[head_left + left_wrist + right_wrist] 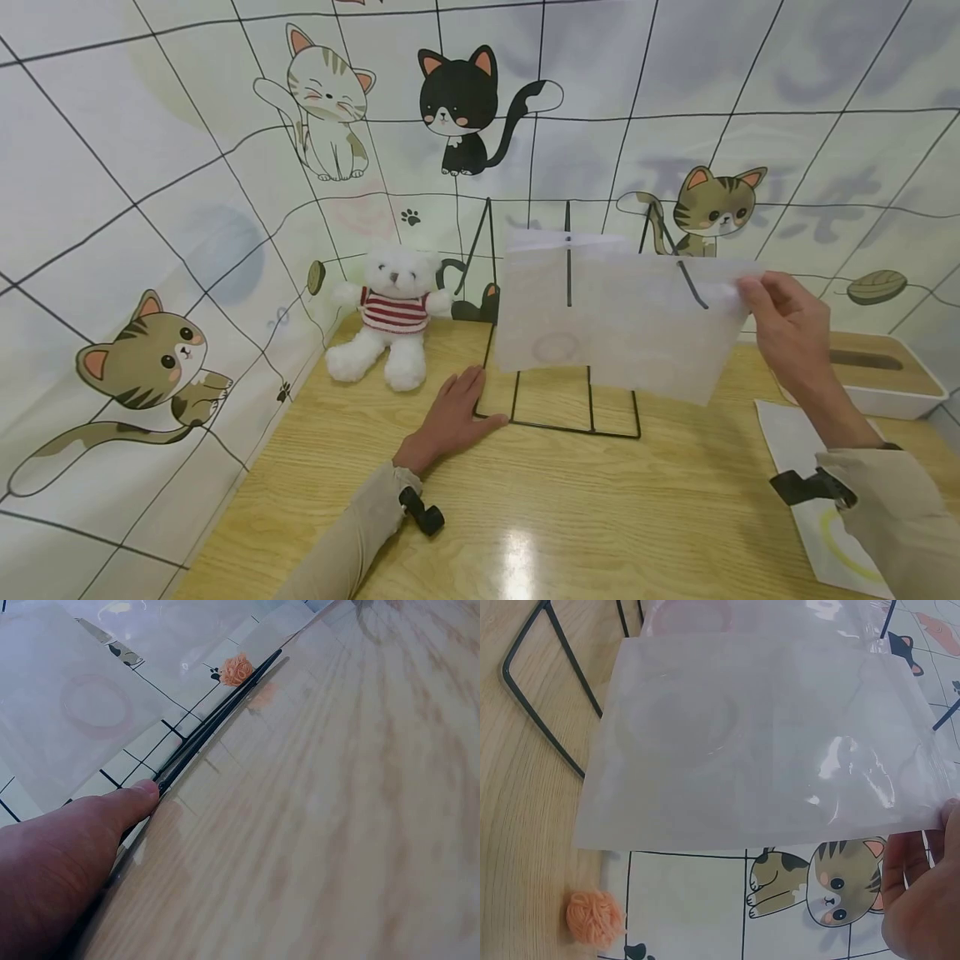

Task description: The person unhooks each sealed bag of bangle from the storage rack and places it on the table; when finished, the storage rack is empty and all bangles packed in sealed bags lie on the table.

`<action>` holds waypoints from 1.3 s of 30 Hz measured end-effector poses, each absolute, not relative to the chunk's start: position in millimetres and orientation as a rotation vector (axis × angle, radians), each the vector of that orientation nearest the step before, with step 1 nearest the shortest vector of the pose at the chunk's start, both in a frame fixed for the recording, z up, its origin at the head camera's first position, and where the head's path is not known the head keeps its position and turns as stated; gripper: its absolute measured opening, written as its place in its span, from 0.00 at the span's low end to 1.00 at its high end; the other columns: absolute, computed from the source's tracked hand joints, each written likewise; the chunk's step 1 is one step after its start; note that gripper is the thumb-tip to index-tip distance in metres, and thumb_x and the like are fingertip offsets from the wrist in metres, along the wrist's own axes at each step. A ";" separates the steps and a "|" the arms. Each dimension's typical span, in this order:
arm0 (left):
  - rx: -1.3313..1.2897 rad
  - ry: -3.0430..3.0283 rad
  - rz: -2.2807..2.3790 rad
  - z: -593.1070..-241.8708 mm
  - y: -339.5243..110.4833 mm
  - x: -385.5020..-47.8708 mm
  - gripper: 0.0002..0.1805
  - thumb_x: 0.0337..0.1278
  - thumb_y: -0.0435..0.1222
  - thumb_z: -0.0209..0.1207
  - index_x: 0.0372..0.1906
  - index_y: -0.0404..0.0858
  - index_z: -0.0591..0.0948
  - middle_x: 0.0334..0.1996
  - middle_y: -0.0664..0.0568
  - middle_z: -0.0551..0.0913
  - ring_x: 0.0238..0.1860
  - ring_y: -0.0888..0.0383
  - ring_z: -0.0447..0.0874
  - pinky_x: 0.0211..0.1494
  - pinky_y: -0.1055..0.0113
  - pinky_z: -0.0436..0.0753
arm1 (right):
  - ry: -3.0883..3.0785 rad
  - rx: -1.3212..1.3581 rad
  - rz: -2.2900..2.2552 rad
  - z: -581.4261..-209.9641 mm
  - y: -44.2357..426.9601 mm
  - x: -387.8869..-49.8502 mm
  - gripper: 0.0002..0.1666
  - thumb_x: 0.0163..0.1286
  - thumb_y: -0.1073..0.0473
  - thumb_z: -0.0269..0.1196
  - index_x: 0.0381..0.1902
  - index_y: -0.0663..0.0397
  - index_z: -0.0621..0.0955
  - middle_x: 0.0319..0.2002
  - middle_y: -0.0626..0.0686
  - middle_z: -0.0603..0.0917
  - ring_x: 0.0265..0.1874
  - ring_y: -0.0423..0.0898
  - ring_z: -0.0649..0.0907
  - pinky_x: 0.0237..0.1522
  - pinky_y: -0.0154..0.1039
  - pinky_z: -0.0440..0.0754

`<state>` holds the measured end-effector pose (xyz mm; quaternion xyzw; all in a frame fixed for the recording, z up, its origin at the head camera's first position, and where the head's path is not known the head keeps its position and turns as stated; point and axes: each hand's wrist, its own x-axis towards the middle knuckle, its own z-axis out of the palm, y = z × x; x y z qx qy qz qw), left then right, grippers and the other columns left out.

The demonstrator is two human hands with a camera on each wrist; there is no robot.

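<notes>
While a white teddy bear is sitting at the far left, my left hand is resting at the wire rack's near left corner, thumb touching the base wire and spread from the fingers, nothing clamped between them. Above it, the rack's left prong is carrying nothing. On the middle prong, a translucent bag is hanging with no hand on it, so I am counting that one as done. Just right of it, a second translucent bag is hanging at the right prong, which seems to be coming through near its top edge; how firmly it is seated I cannot tell. My right hand is pinching that bag's upper right corner between thumb and fingers, so I am judging this one nearly finished, the letting go not yet done. At the far right, a white packet with a yellow ring is lying flat on the table, and, given the bare prong, it is looking to me like what is left.
</notes>
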<state>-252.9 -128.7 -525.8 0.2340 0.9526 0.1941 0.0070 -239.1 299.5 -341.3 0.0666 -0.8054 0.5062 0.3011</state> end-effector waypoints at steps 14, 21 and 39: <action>0.728 2.987 0.623 -524.4 -128.2 -251.5 0.52 0.66 0.66 0.48 0.80 0.36 0.49 0.81 0.48 0.49 0.81 0.53 0.45 0.82 0.52 0.45 | -2.116 0.186 1.327 -340.4 299.1 -231.5 0.07 0.75 0.60 0.59 0.44 0.52 0.83 0.38 0.31 0.82 0.35 0.31 0.80 0.42 0.15 0.76; 0.718 2.983 0.610 -524.9 -128.6 -252.0 0.52 0.66 0.67 0.47 0.80 0.37 0.48 0.81 0.49 0.48 0.81 0.54 0.45 0.83 0.53 0.44 | -2.095 0.171 1.349 -340.9 300.2 -227.8 0.06 0.75 0.62 0.59 0.41 0.47 0.83 0.36 0.31 0.82 0.33 0.30 0.80 0.40 0.16 0.76; 0.734 2.995 0.623 -523.0 -126.8 -251.7 0.52 0.66 0.65 0.50 0.79 0.34 0.50 0.80 0.46 0.51 0.81 0.51 0.47 0.82 0.50 0.47 | -2.185 0.130 1.218 -340.8 303.9 -211.9 0.08 0.77 0.57 0.57 0.48 0.47 0.83 0.40 0.26 0.79 0.38 0.28 0.78 0.44 0.12 0.72</action>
